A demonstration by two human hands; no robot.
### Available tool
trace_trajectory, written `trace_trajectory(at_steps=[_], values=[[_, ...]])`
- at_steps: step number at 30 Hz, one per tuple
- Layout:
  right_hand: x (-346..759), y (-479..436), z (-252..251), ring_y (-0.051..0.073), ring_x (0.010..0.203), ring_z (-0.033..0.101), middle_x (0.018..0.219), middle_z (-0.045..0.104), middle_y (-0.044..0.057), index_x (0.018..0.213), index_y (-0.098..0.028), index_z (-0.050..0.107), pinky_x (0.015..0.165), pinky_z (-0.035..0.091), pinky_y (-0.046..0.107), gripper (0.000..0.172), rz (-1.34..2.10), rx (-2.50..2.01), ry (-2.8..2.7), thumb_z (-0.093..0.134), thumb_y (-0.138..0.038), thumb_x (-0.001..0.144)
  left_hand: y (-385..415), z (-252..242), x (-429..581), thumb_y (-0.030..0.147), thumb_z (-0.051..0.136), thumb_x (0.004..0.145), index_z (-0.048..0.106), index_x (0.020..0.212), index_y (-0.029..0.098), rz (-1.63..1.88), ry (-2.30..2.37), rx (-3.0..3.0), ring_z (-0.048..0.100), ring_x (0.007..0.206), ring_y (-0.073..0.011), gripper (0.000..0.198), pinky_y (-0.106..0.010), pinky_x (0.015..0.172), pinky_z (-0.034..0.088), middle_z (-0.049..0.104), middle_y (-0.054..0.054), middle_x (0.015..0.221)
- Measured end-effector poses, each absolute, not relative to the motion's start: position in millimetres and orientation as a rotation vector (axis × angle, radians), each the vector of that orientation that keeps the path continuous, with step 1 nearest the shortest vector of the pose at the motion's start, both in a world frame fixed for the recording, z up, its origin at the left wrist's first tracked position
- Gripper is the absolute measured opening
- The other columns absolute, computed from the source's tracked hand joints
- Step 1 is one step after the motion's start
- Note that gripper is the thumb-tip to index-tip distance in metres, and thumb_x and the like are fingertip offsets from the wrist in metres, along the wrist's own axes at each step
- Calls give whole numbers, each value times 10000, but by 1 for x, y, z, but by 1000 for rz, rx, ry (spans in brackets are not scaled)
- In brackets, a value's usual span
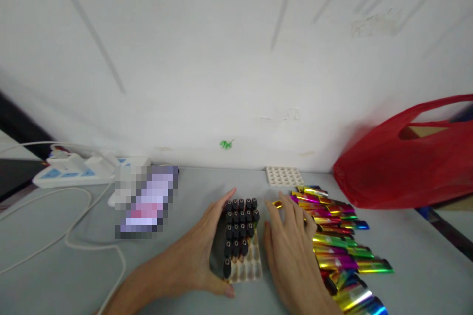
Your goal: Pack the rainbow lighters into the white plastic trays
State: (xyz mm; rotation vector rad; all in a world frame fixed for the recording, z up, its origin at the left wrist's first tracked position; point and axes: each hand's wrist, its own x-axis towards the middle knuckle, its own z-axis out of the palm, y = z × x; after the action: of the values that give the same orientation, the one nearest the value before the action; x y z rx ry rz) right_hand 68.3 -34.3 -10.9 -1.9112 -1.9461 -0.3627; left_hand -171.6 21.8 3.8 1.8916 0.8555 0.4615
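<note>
My left hand [201, 246] wraps the left side of a pale holder tray [246, 271], thumb at its near end and fingers at its far end. Several upright black-topped pieces [242, 216] stand in rows in the tray, with bare sockets at its near right part. Just right of the tray, my right hand [291, 246] is curled palm down, closed around a shiny gold tube [278, 204]. Only the tube's end shows between the fingers; the rest is hidden. Beside that hand lies a pile of shiny multicoloured metallic tubes [336, 251].
A second pale socketed tray [284, 176] lies by the wall. A red bag [399, 167] stands at the right. On the left are a phone [150, 204], a white power strip [129, 163] and loose white cables [88, 243] across the grey table [177, 275].
</note>
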Motion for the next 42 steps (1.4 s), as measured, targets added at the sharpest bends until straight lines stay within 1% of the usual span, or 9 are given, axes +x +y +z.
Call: trace_trajectory(at_steps=[6,10,14,21,27,30,33,37,42], values=[[78,-29,-22,434,1444,553,1553,620,260,1513,-165,626,1126,401,666,524,-392,-2005,-2040,463,-24,1035,21,8,-172,464,1063,640,-60,1765,381,412,902,1895,203,1684,-454,1592,-629,1391,94,125,-126,1852],[74,-29,-13,372,1204,676,1265,759,146,1334,-228,741,1070,430,623,466,-287,-1956,-2078,549,30,997,21,9,-171,450,1058,643,-39,1766,367,430,867,1888,225,1681,-447,1572,-625,1390,123,142,-131,1850],[73,-29,-7,384,1070,691,1086,742,131,1211,-217,777,968,493,624,304,-217,-1926,-2123,651,-35,1003,21,8,-170,438,1047,658,-34,1768,373,454,862,1894,234,1677,-465,1551,-659,1382,124,128,-130,1858],[74,-30,-8,281,889,762,1164,734,165,1310,-182,714,742,626,387,352,74,-1834,-1946,507,-40,1064,22,6,-170,423,1057,631,-29,1762,404,451,874,1894,212,1685,-457,1568,-650,1385,118,125,-107,1858],[73,-37,5,278,1161,776,1392,765,107,1571,-283,553,1022,614,443,417,190,-1530,-1700,491,-313,1160,23,2,-171,442,1050,640,-11,1764,366,475,853,1918,205,1687,-452,1548,-635,1386,105,126,-136,1852],[71,-40,14,212,876,787,1119,829,37,1365,-282,710,803,635,331,283,225,-1456,-1607,604,-336,1108,23,1,-171,452,1038,657,-37,1766,354,454,853,1924,192,1690,-458,1548,-647,1382,101,100,-150,1856],[68,-41,21,154,657,686,886,788,-18,1147,-273,780,623,560,268,142,283,-1424,-1519,664,-318,1078,24,2,-171,449,1046,639,-40,1765,354,446,851,1928,200,1688,-455,1567,-650,1381,111,119,-152,1852],[67,-41,24,158,743,657,966,768,-13,1160,-284,777,699,534,282,123,261,-1410,-1461,685,-306,1081,23,2,-172,451,1043,651,-41,1767,361,452,859,1918,226,1682,-449,1558,-642,1383,122,189,-142,1834],[69,-42,24,209,880,603,930,646,-1,1052,-282,750,811,484,337,47,247,-1351,-1538,715,-310,1064,23,3,-172,437,1054,632,-34,1770,374,452,854,1935,221,1680,-464,1576,-657,1380,123,129,-143,1852]])
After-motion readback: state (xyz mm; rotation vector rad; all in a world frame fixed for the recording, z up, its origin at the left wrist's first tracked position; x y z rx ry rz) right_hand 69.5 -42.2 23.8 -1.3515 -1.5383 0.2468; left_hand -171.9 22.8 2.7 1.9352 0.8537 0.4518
